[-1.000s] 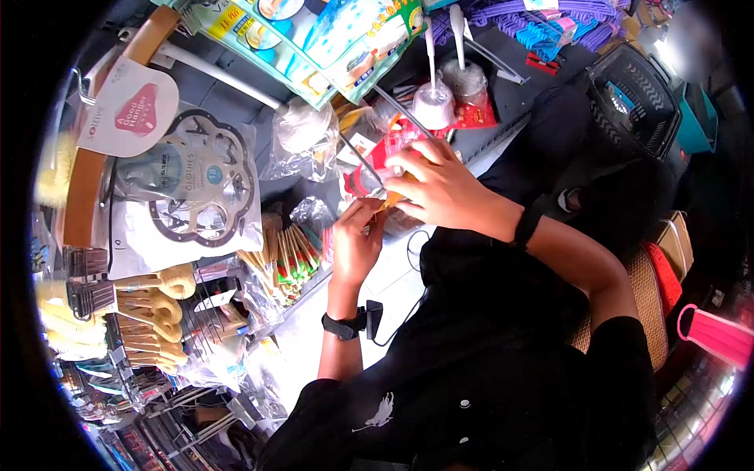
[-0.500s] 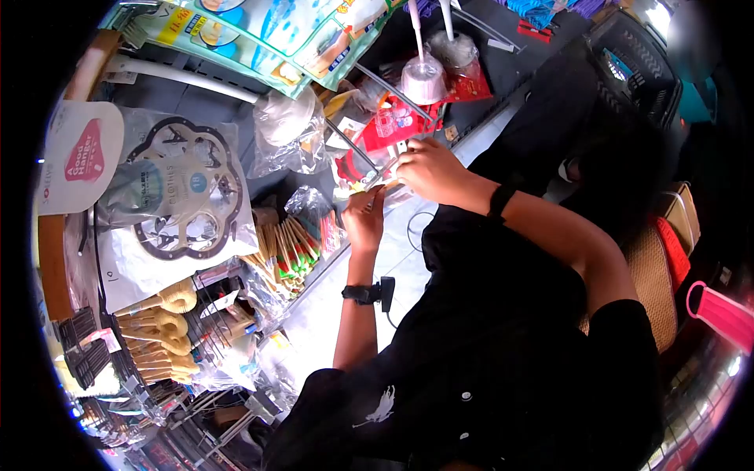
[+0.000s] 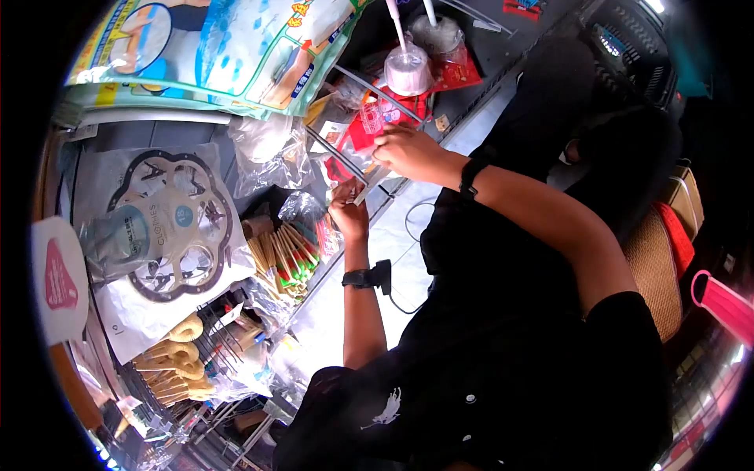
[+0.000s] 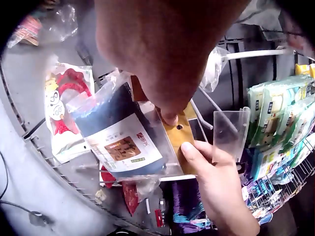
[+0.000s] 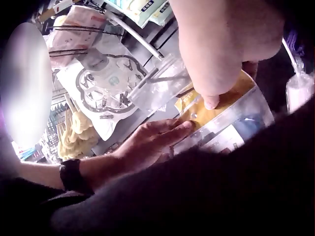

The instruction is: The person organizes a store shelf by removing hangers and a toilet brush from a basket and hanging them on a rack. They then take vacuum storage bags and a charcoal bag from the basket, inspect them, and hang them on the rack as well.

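A clear plastic pack (image 4: 123,140) with dark blue contents and a white label hangs from a yellow header card (image 4: 179,140) with a punched hole. My left hand (image 3: 348,210) grips one side of this card, its fingers partly hidden in the head view. On the card's other side, my right hand (image 3: 412,153) pinches it, thumb flat on the yellow face in the left wrist view. Both hands are close to the ends of metal display hooks (image 3: 338,153). A clear tag holder (image 4: 231,130) stands beside my right hand in the left wrist view.
Large green-and-white packs (image 3: 236,59) hang at the upper left. A flower-shaped clothes hanger (image 3: 169,228) in plastic hangs lower left, above wooden-handled brushes (image 3: 177,361). A wrapped pink toilet brush (image 3: 407,71) stands behind the hands. Bundled sticks (image 3: 287,255) lie to the left.
The head view has swung, shifting the hanging goods across it. Both hands have moved up and slightly left in it, still at the hook ends. The yellow between them no longer shows there.
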Demonstrator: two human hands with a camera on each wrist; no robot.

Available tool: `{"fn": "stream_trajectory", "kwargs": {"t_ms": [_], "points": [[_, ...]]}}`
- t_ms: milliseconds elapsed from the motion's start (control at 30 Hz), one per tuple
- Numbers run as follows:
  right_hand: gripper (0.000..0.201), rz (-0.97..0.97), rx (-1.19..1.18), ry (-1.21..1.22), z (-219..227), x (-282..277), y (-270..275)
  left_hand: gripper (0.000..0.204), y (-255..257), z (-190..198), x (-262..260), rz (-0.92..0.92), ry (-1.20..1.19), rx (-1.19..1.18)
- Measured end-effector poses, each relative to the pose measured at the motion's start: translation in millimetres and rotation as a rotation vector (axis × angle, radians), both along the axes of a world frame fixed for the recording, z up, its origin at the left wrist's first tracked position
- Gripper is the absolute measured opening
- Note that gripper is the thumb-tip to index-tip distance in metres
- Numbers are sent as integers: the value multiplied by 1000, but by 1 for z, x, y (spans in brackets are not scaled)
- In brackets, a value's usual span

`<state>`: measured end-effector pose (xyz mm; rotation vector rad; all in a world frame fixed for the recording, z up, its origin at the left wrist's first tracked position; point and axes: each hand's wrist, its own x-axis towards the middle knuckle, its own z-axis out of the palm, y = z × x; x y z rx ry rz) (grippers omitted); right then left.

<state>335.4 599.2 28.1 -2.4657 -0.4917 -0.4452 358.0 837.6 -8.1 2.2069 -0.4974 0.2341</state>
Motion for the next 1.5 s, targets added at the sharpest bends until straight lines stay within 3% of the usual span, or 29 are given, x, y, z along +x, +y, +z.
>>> {"fn": "stream_trajectory", "kwargs": {"t_ms": [267,500,633,833,967,1133,1233,1367,1500], "points": [[7,54,80,26,22,-6,-7,13,3,54,0,-198,128,-25],[5,88,173,8,26,-5,-7,13,-3,76,-2,-162,115,34],[5,115,227,30,25,-7,-7,10,3,75,-4,-217,52,64],[3,117,278,86,32,-3,-9,13,-6,79,-4,-62,149,57],[3,123,256,96,28,0,-9,14,-6,73,0,-71,128,56],[5,62,341,76,23,-2,-7,13,-3,66,3,-87,74,80],[3,46,310,128,21,3,-4,14,-9,66,4,15,121,79],[5,23,287,175,19,22,2,22,-5,58,26,9,-10,206],[8,-133,344,104,5,51,23,23,-13,53,51,78,0,38]]}}
